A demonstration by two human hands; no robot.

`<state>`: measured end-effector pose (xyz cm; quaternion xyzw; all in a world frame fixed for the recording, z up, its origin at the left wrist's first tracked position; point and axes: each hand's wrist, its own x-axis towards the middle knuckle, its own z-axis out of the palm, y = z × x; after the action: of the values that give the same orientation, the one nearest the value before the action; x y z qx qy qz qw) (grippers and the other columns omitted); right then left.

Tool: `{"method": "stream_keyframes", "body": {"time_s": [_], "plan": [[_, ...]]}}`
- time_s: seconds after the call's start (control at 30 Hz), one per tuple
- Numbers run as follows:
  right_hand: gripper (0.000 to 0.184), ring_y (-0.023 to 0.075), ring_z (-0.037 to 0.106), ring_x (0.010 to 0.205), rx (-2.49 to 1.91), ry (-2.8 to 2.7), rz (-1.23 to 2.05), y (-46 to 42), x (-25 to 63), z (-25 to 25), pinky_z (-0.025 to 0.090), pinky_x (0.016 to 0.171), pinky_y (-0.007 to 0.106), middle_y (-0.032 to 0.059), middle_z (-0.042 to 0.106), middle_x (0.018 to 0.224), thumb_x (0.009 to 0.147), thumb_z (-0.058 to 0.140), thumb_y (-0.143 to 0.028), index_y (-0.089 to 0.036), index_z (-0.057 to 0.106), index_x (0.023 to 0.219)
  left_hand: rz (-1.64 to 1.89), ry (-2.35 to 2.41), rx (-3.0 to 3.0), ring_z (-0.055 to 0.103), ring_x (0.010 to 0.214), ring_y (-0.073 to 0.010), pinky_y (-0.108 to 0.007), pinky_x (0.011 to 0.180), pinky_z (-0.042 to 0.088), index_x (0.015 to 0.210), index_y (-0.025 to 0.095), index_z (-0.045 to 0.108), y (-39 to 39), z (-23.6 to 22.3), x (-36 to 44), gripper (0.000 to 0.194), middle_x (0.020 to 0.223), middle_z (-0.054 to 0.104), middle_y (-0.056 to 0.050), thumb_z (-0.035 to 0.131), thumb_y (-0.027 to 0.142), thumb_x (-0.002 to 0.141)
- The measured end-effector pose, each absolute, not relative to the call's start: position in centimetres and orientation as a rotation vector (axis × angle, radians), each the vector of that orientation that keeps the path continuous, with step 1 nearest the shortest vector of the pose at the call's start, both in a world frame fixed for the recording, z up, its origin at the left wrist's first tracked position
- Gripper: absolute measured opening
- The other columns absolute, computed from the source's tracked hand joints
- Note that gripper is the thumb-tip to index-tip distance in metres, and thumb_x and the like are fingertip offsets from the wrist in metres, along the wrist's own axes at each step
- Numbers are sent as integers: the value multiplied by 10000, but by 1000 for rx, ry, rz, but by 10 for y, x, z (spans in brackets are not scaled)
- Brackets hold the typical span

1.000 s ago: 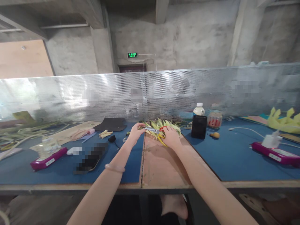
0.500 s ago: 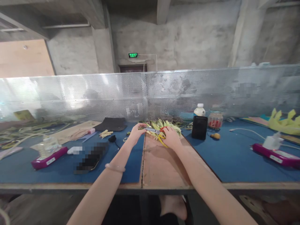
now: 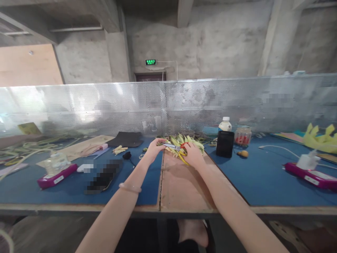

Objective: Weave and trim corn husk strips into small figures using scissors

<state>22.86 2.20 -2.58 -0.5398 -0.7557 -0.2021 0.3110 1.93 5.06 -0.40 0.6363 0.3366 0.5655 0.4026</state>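
Observation:
Both arms reach far across the bench to a pile of yellow-green leaf strips [image 3: 188, 142] near the perforated screen. My right hand [image 3: 192, 154] is closed on a pair of scissors [image 3: 173, 146] with red-orange handles; the metal blades point left. My left hand [image 3: 154, 149] is closed, with its fingers pinched on the pile's left edge just beyond the blade tips. A pale bangle [image 3: 129, 188] sits on my left forearm. Both hands work over the bare brown board [image 3: 181, 182] set in the blue table top.
A black box [image 3: 224, 143], a white-capped bottle [image 3: 224, 124] and a jar [image 3: 242, 135] stand right of the pile. Magenta trays [image 3: 56, 175] [image 3: 310, 174] lie at both sides. A dark mat [image 3: 126, 139] and loose strips lie at the left. A perforated metal screen [image 3: 105, 105] closes the back.
The view has shifted slightly to the right. My left hand's fingers have crept a little closer to the scissor tips; the right hand stays in place.

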Motion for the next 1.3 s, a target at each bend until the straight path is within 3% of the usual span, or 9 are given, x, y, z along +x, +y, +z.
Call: {"method": "stream_keyframes", "body": {"time_s": [1.3], "plan": [[306,192,521,986,-1318,-1702,-545,33,226,-35,429,847,411,57,554,1054,836,526,-408,-154,548,1007,1401,625,916,593,868,-176,-359,723,518,1098,139,542,41,13,18,286,1064,583,-79,529,294,858]]}}
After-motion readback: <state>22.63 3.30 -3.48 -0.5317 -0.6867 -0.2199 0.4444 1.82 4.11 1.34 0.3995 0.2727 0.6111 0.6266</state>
